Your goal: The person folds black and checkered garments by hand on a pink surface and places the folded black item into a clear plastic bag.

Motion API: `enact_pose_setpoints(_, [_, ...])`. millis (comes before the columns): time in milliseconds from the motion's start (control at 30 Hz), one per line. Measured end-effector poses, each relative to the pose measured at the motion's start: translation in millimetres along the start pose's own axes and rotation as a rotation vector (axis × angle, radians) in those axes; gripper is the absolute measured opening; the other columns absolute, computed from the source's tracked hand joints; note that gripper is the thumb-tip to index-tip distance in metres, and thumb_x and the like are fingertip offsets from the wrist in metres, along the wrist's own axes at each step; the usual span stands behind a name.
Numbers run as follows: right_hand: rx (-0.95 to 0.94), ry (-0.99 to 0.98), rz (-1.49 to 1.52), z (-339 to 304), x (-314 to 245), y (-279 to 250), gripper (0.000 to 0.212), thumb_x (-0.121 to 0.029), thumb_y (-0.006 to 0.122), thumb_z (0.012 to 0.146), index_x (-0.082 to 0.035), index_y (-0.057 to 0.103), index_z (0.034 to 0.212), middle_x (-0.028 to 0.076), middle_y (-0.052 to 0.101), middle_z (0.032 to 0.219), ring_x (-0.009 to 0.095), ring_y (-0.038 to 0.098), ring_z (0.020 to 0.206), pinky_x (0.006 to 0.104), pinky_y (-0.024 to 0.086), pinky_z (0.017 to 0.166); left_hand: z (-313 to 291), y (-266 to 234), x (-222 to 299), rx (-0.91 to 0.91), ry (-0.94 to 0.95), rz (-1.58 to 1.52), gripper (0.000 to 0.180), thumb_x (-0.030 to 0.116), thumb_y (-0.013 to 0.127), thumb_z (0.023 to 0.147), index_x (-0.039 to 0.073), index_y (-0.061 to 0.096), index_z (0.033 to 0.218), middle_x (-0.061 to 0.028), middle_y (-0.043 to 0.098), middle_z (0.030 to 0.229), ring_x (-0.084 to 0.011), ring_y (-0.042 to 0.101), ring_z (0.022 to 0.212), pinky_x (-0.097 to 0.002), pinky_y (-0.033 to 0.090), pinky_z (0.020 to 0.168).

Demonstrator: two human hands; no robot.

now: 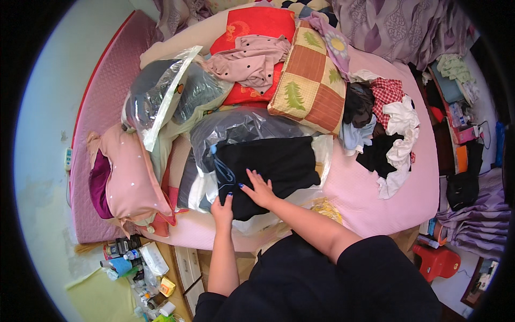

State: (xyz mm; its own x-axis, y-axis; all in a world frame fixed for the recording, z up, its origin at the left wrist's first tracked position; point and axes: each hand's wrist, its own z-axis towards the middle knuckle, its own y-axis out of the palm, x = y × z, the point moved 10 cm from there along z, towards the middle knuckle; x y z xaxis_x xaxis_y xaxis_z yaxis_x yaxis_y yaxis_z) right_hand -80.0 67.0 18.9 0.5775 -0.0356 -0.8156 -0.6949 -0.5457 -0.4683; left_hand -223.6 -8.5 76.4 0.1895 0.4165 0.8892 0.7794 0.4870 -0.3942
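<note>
A folded black garment with a blue line pattern or cord at its left end lies on a large clear plastic storage bag. My right hand rests flat on its front part, fingers spread. At the garment's near left edge, my left hand grips the cloth between thumb and fingers. White cloth shows beside it, under the clear plastic. The bag holds dark, bulky contents, and the garment hides much of them.
On the pink bed sheet, a checked leaf-print pillow and a red cushion lie behind. Loose clothes are heaped at right. Another filled plastic bag and a pink pillow are at left. A cluttered bedside table stands near left.
</note>
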Motion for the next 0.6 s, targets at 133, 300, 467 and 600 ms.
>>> enact_pose_setpoints(133, [-0.254,0.037,0.278,5.3,-50.3,46.9,0.069,-0.052,0.041,0.081,-0.018,0.015,0.135,0.013,0.028,0.135,0.029,0.023,0.125,0.0563,0.007,0.096,-10.7,-53.2,33.0,-0.031,0.051,-0.158,0.021,0.003,0.055,0.075,-0.004,0.056,0.095,-0.0071,0.06,0.085,-0.0126,0.055,0.076,-0.0244,0.044,0.07])
enact_pose_setpoints(300, [-0.496,-0.026,0.836,12.2,-102.1,82.4,0.046,-0.04,0.032,0.089,-0.002,0.049,0.108,0.002,0.052,0.098,0.01,0.044,0.09,0.0244,0.035,0.082,-23.5,-58.1,49.3,-0.129,0.205,-0.019,0.039,0.003,0.056,0.069,-0.003,0.048,0.107,-0.0113,0.059,0.093,-0.0167,0.057,0.083,-0.0272,0.044,0.075])
enact_pose_setpoints(467, [-0.584,0.285,0.514,-3.7,-85.0,35.6,0.042,-0.046,0.056,0.073,-0.011,0.057,0.096,-0.001,0.057,0.084,0.015,0.052,0.079,0.0294,0.039,0.071,-42.1,-4.6,50.4,-0.19,0.226,0.215,0.062,0.018,0.06,0.062,0.0,0.039,0.117,-0.0165,0.058,0.073,-0.0265,0.058,0.065,-0.033,0.045,0.059])
enact_pose_setpoints(600, [-0.164,-0.008,0.082,29.7,-38.7,-15.8,0.029,-0.021,0.063,0.068,-0.002,0.058,0.09,0.007,0.058,0.072,0.019,0.055,0.066,0.0303,0.043,0.064,-58.8,62.9,72.9,-0.334,0.352,0.337,0.082,0.022,0.063,0.063,0.002,0.021,0.13,-0.0117,0.053,0.072,-0.0221,0.052,0.061,-0.0301,0.045,0.061])
